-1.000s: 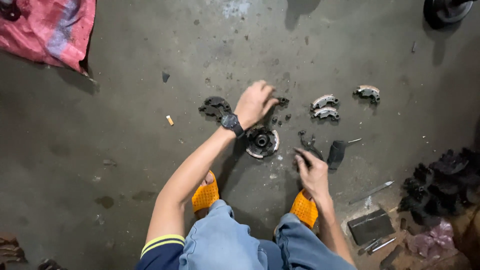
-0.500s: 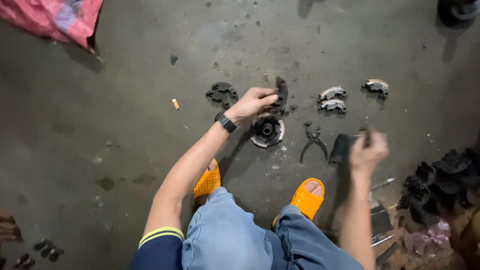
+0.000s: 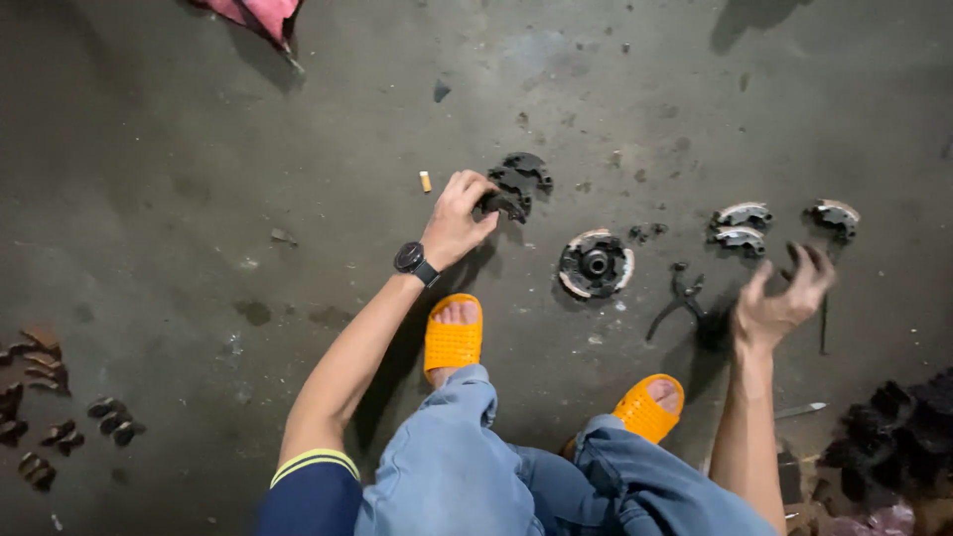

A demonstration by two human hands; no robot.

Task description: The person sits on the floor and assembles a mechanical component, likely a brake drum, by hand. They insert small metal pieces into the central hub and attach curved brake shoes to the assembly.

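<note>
My left hand (image 3: 459, 216), with a black watch on the wrist, is closed on a small dark metal piece (image 3: 501, 204) at the near edge of a little pile of dark curved pieces (image 3: 524, 171) on the concrete floor. To the right of it a round metal hub (image 3: 596, 264) lies flat. My right hand (image 3: 784, 298) hangs blurred in the air with its fingers spread and nothing in it, above a dark object (image 3: 711, 330) and just right of black pliers (image 3: 679, 298).
Pale-edged curved shoes (image 3: 743, 226) and another one (image 3: 834, 216) lie beyond the right hand. A heap of dark parts (image 3: 893, 427) sits at the right edge and small dark pieces (image 3: 45, 397) at the left. My feet wear orange sandals (image 3: 452, 339). A cigarette butt (image 3: 425, 181) and pink cloth (image 3: 253, 15) are nearby.
My left hand moved from the round hub leftward to the pile with a dark piece. My right hand lifted off the floor near the pliers and opened.
</note>
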